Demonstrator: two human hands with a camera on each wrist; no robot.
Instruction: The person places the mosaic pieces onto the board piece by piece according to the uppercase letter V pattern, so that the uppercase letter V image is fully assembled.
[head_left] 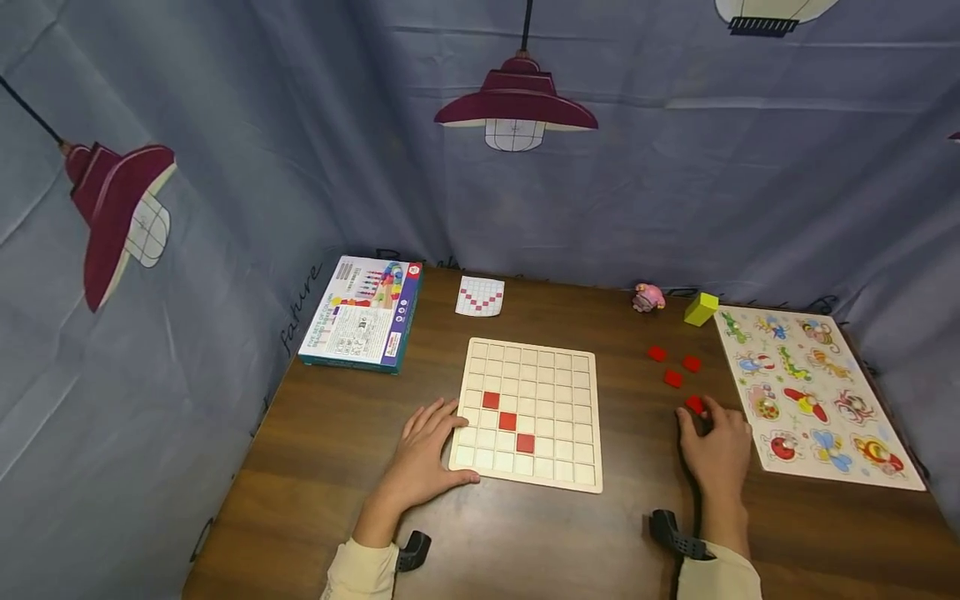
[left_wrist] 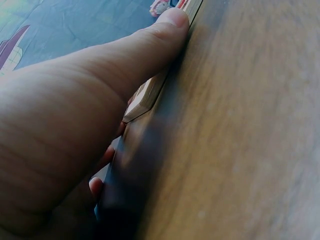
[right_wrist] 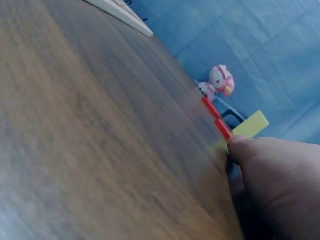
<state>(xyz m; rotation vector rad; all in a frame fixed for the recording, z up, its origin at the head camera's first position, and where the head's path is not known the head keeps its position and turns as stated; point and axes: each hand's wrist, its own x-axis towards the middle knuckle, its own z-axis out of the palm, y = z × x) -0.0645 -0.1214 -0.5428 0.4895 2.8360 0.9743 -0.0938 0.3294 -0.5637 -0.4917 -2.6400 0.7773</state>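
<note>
Head view: a person sits at a brown wooden table (head_left: 360,433) inside a blue fabric enclosure printed with red lamps.
Grid board: a pale wooden board (head_left: 558,392) of small squares lies flat at the table's middle; three red tiles (head_left: 507,421) sit in it along a diagonal running down to the right.
Left hand: the left hand (head_left: 427,450) lies flat, fingers spread, on the board's near left corner, thumb along the front edge, seemingly to keep the board from sliding. The left wrist view shows the thumb (left_wrist: 150,45) pressed against the board's edge (left_wrist: 145,100).
Right hand: the right hand (head_left: 716,446) rests on the table right of the board, its fingertips curled onto one loose red tile (head_left: 694,404). Whether the tile is fully pinched or only touched, I cannot tell; in the right wrist view the thumb hides it.
Loose tiles: three more red tiles (head_left: 672,377) lie just beyond the hand, within easy reach.
Pattern card: a small card (head_left: 480,297) with a red V shape lies behind the board, likely a model.
Other things: a boxed game (head_left: 363,312) far left; an animal puzzle board (head_left: 810,392) far right; a pink toy figure (head_left: 648,297) and a yellow block (head_left: 701,308) at the back.
</note>
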